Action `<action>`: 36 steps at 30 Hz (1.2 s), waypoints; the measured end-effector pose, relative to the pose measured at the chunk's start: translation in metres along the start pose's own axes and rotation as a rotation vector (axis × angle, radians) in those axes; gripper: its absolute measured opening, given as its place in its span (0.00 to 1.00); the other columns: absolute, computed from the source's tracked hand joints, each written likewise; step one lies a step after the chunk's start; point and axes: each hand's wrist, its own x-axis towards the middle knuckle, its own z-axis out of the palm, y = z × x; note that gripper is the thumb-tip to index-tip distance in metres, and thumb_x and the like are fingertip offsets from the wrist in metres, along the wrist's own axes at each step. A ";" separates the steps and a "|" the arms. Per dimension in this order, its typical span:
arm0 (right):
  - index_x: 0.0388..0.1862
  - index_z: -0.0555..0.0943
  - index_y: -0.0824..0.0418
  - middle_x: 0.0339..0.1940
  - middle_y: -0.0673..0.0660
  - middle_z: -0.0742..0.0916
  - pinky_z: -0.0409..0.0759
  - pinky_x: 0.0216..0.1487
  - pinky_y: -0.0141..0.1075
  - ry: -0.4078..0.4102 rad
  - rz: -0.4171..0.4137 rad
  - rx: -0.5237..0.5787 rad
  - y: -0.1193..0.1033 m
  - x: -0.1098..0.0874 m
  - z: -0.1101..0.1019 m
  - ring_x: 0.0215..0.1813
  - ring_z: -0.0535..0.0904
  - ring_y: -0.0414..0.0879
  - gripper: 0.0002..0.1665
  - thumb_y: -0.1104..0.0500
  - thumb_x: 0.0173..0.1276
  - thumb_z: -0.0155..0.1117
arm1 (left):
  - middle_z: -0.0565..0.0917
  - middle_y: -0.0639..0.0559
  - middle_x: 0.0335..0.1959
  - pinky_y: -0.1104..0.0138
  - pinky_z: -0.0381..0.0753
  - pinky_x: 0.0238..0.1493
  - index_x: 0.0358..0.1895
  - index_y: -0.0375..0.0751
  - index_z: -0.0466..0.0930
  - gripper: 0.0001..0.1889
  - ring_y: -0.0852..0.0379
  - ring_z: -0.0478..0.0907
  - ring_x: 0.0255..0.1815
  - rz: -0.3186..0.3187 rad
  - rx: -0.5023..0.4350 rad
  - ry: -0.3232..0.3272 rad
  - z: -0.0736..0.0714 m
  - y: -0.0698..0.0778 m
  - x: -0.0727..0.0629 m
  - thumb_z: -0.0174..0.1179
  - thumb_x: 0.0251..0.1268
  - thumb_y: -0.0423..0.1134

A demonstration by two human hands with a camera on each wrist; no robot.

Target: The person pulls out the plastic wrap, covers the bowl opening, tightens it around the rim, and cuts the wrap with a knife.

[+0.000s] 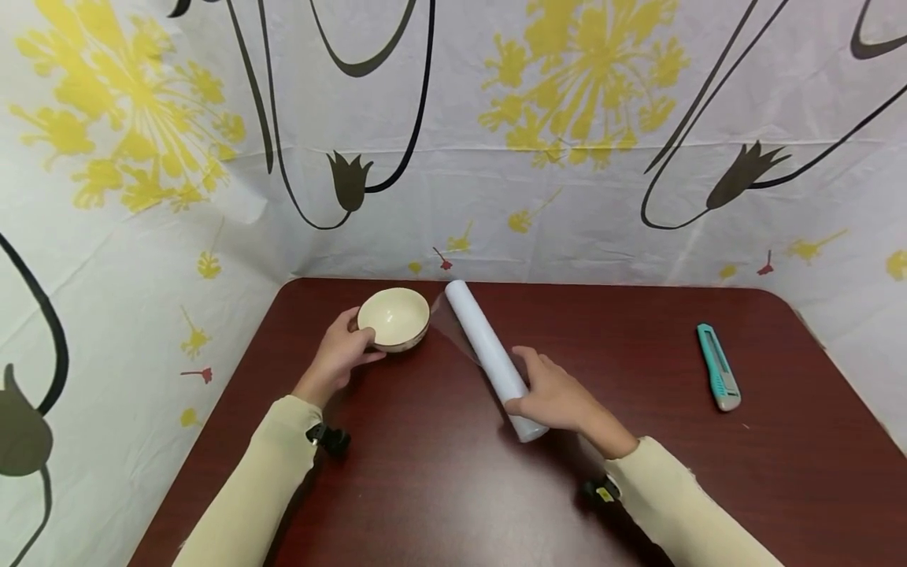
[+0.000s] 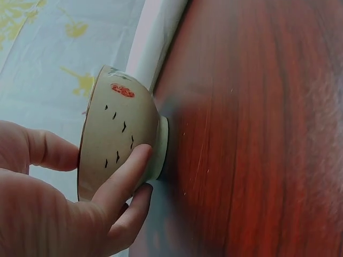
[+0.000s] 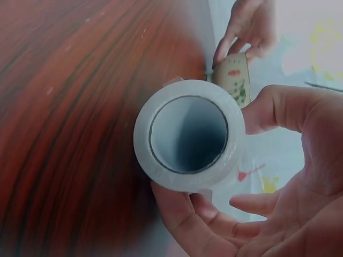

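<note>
A cream bowl (image 1: 394, 318) with small painted marks on its outside is held upright at the back left of the table. My left hand (image 1: 342, 352) grips its left side, thumb at the rim and fingers along the outer wall (image 2: 120, 134). To its right, a white roll of cling film (image 1: 489, 346) lies slantwise, with a loose clear sheet off its left side near the bowl. My right hand (image 1: 556, 391) grips the roll near its close end, thumb and fingers on opposite sides. The right wrist view looks into the roll's hollow core (image 3: 188, 135).
A teal utility knife (image 1: 719, 368) lies at the right of the dark red wooden table (image 1: 439, 496). Behind and at the left hangs a white cloth (image 1: 439, 102) with yellow and dark flower prints, meeting the table's back edge.
</note>
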 end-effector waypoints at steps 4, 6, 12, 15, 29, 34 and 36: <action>0.82 0.66 0.69 0.54 0.61 0.86 0.87 0.48 0.48 0.007 -0.018 0.006 0.010 -0.006 -0.007 0.49 0.85 0.51 0.52 0.56 0.63 0.79 | 0.56 0.30 0.87 0.52 0.90 0.61 0.91 0.37 0.43 0.44 0.31 0.73 0.76 -0.005 0.009 -0.021 0.002 -0.002 -0.005 0.48 0.74 0.27; 0.79 0.69 0.71 0.52 0.60 0.86 0.86 0.47 0.47 0.013 -0.024 0.012 0.014 -0.010 -0.011 0.48 0.85 0.50 0.49 0.56 0.63 0.78 | 0.56 0.30 0.87 0.52 0.90 0.62 0.91 0.37 0.43 0.44 0.30 0.73 0.76 -0.005 0.015 -0.032 0.003 -0.003 -0.008 0.48 0.74 0.26; 0.73 0.74 0.69 0.54 0.60 0.88 0.86 0.46 0.47 0.032 -0.023 0.002 0.029 -0.020 -0.023 0.48 0.85 0.49 0.42 0.55 0.64 0.77 | 0.57 0.28 0.84 0.53 0.91 0.60 0.91 0.36 0.45 0.43 0.30 0.74 0.74 -0.008 0.021 -0.051 0.008 -0.008 -0.016 0.48 0.73 0.25; 0.68 0.78 0.69 0.53 0.60 0.90 0.86 0.45 0.45 0.041 -0.023 0.008 0.037 -0.023 -0.027 0.46 0.86 0.48 0.35 0.56 0.64 0.76 | 0.60 0.26 0.82 0.53 0.92 0.58 0.90 0.34 0.47 0.43 0.30 0.76 0.71 0.000 0.017 -0.061 0.012 -0.009 -0.021 0.48 0.71 0.24; 0.59 0.85 0.66 0.48 0.56 0.91 0.83 0.44 0.43 0.095 -0.044 -0.025 0.067 -0.031 -0.048 0.44 0.84 0.46 0.26 0.59 0.64 0.75 | 0.64 0.26 0.79 0.51 0.93 0.55 0.87 0.29 0.54 0.41 0.36 0.81 0.60 0.040 0.053 -0.157 0.029 -0.019 -0.052 0.50 0.68 0.22; 0.63 0.86 0.67 0.50 0.58 0.91 0.83 0.42 0.42 0.080 -0.066 0.010 0.079 -0.031 -0.056 0.43 0.83 0.46 0.26 0.59 0.67 0.73 | 0.66 0.26 0.75 0.50 0.94 0.52 0.85 0.28 0.57 0.41 0.40 0.84 0.54 0.057 0.053 -0.187 0.040 -0.021 -0.062 0.50 0.66 0.20; 0.65 0.86 0.67 0.52 0.59 0.91 0.82 0.42 0.41 0.076 -0.076 0.017 0.083 -0.030 -0.059 0.43 0.83 0.47 0.26 0.60 0.69 0.72 | 0.66 0.26 0.74 0.50 0.94 0.51 0.85 0.28 0.57 0.41 0.41 0.84 0.54 0.061 0.055 -0.198 0.044 -0.022 -0.066 0.50 0.65 0.19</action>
